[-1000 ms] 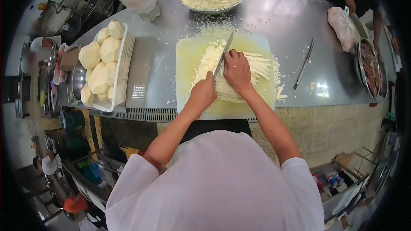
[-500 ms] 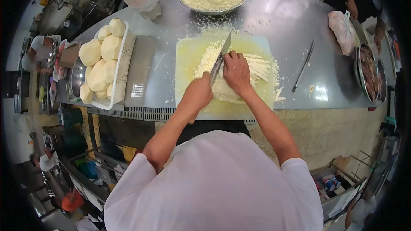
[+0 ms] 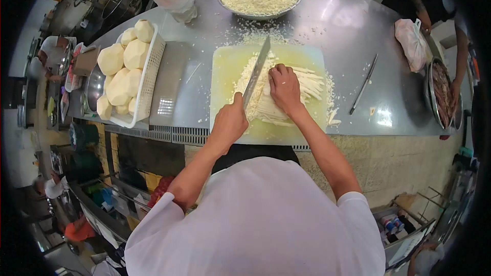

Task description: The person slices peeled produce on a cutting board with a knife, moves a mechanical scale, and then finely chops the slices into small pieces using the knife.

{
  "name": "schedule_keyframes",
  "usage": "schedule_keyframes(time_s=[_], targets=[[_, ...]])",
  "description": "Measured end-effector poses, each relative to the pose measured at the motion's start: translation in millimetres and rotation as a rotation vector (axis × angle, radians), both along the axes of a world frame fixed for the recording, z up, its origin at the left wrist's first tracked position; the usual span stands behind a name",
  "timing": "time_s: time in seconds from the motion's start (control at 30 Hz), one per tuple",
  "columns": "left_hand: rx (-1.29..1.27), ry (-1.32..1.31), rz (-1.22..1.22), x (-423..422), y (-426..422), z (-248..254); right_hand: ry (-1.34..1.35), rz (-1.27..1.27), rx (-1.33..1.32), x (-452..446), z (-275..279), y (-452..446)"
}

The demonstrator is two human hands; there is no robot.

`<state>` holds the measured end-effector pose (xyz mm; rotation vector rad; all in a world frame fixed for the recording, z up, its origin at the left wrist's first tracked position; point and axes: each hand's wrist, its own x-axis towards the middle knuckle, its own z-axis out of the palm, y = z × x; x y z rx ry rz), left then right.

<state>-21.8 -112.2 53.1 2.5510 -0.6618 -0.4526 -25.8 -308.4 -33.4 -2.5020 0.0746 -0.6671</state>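
My left hand (image 3: pixel 229 125) is closed round the handle of a long kitchen knife (image 3: pixel 257 73), its blade slanting up and away over the chopped bits. Fingers bent, my right hand (image 3: pixel 284 88) presses down on a bundle of pale root-vegetable strips (image 3: pixel 309 83), just to the right of the blade. Finely diced white pieces (image 3: pixel 247 77) lie left of the knife. All this rests on a yellowish-green cutting board (image 3: pixel 221 64). The fingertips of my right hand are partly hidden.
A metal bowl (image 3: pixel 223 3) heaped with diced bits stands beyond the board. At left, a white basket (image 3: pixel 148 79) holds peeled round vegetables (image 3: pixel 119 88). A thin metal tool (image 3: pixel 364 84) and a tied plastic bag (image 3: pixel 409 44) lie right. Another person's hand (image 3: pixel 454 93) reaches over a meat bowl (image 3: pixel 439 90).
My left hand has drawn the knife slightly left, away from my right hand, which still holds the strips. At right, the other person's hand has come down to the meat bowl.
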Motion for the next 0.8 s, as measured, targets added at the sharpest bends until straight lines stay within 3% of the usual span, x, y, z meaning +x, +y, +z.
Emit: schedule_keyframes(time_s=[0.1,0.17,0.27,0.37,0.43,0.53,0.67,0.8], targets=[[0.068,0.007,0.083,-1,3,-38,-0.004,0.073,0.043,-6,2,0],[-0.04,-0.041,0.014,13,2,-46,-0.004,0.111,0.059,-8,10,-3],[0.009,0.015,0.058,-4,12,6,-0.149,0.176,-0.042,-15,16,1],[0.01,0.112,0.125,-29,8,14,-0.092,0.194,0.0,-25,1,10],[-0.044,0.096,0.125,-26,0,-35,-0.13,0.194,-0.071,-26,-3,11],[-0.009,0.015,0.074,-13,-11,-44,-0.094,0.189,-0.111,-24,-7,10],[0.019,0.169,0.141,-50,8,36,-0.119,0.187,-0.104,-22,-9,11],[0.027,0.12,0.193,-53,-17,-21,-0.112,0.193,-0.091,-22,-10,9]])
